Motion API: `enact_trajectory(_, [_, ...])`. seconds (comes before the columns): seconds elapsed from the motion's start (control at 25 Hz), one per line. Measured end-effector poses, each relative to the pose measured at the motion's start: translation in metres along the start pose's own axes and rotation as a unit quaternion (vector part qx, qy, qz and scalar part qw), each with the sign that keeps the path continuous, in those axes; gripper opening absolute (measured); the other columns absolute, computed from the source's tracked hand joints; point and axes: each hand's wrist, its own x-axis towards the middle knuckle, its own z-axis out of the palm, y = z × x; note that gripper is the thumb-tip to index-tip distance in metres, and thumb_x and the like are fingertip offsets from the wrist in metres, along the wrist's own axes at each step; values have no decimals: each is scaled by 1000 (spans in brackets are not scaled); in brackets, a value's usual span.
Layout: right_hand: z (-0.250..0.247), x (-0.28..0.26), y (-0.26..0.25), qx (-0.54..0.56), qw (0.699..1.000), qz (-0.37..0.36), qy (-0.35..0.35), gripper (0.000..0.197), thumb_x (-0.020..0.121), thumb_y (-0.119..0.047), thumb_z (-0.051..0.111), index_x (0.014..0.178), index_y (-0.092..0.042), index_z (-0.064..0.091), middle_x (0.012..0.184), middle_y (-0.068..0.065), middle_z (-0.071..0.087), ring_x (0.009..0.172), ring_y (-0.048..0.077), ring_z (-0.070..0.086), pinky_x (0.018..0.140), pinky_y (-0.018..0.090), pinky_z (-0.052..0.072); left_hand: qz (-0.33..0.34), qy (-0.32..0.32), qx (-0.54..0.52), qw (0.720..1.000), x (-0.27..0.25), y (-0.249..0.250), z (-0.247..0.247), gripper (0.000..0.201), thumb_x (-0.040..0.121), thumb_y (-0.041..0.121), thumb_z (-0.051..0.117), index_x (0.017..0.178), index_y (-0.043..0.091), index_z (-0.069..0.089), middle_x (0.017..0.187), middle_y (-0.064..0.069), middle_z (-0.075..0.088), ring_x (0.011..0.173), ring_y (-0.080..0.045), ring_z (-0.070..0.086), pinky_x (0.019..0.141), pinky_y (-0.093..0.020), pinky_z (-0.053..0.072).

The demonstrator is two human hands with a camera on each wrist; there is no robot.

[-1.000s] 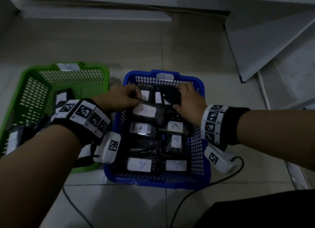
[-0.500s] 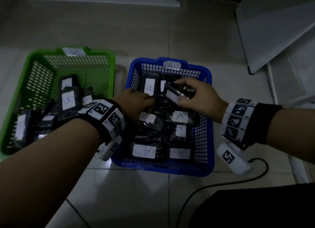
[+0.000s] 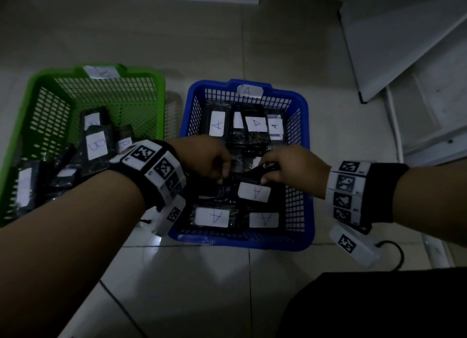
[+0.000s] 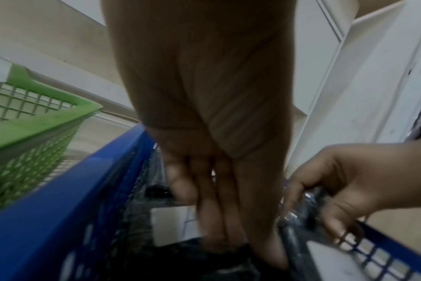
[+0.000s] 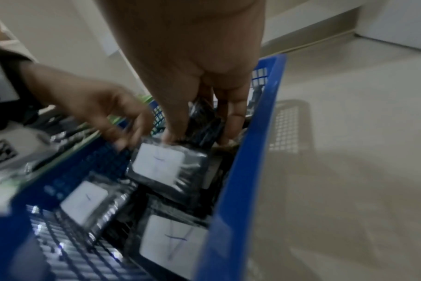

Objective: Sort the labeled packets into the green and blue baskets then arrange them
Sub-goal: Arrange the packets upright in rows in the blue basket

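Observation:
The blue basket (image 3: 243, 241) is tagged A and holds several black packets with white A labels. Left of it, the green basket (image 3: 38, 90) holds packets labelled B (image 3: 96, 145). Both hands are over the middle of the blue basket. My right hand (image 3: 267, 176) grips the right end of a black packet (image 3: 249, 174) between thumb and fingers. My left hand (image 3: 223, 176) pinches that packet's left end. The packet hangs just above an A-labelled packet (image 3: 254, 191). In the right wrist view, my right hand (image 5: 199, 133) holds the black packet (image 5: 204, 117) near the basket wall (image 5: 240, 171).
The baskets stand side by side on a pale tiled floor (image 3: 202, 287). A white panel (image 3: 404, 47) leans at the back right, with white frame parts under it. A black cable (image 3: 396, 251) trails from the right wrist unit. A dark cloth (image 3: 379, 307) fills the lower right corner.
My right hand has brought the black packet from the back of the blue basket toward its middle. My left hand has moved right to meet it and holds its other end.

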Motion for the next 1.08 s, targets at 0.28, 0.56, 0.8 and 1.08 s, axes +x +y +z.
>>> enact_trajectory(0.28, [0, -18, -3, 47, 981, -105, 154, 21, 78, -28, 64, 92, -15, 55, 94, -1, 57, 82, 17, 57, 65, 30, 50, -27, -163, -56, 985, -2, 1, 12, 32, 82, 25, 71, 113, 26, 69, 100, 10, 69, 82, 2, 56, 71, 0, 38])
enact_trajectory(0.56, [11, -4, -28, -143, 963, -188, -131, 51, 87, -40, 54, 133, -30, 34, 121, 1, 43, 106, 16, 50, 77, 33, 51, -43, -201, -36, 978, -4, 2, 10, 40, 87, 7, 60, 123, 24, 63, 116, 6, 65, 85, 0, 51, 74, -9, 40])
enact_trajectory(0.8, [4, -9, -12, -72, 983, -143, -86, 27, 88, -28, 53, 112, -21, 44, 104, -2, 50, 91, 13, 49, 75, 29, 44, -41, -72, 7, 997, -15, -2, -2, 27, 87, 11, 58, 105, 26, 72, 109, 10, 67, 85, -3, 57, 78, -16, 44])
enact_trajectory(1.08, [38, 15, -65, -104, 981, -161, 18, 45, 83, -37, 60, 116, -11, 45, 118, 10, 40, 109, 25, 40, 73, 38, 47, -67, 55, 111, 990, -35, -26, -18, 23, 87, 24, 56, 103, 35, 68, 117, 12, 62, 110, -15, 55, 92, -35, 41])
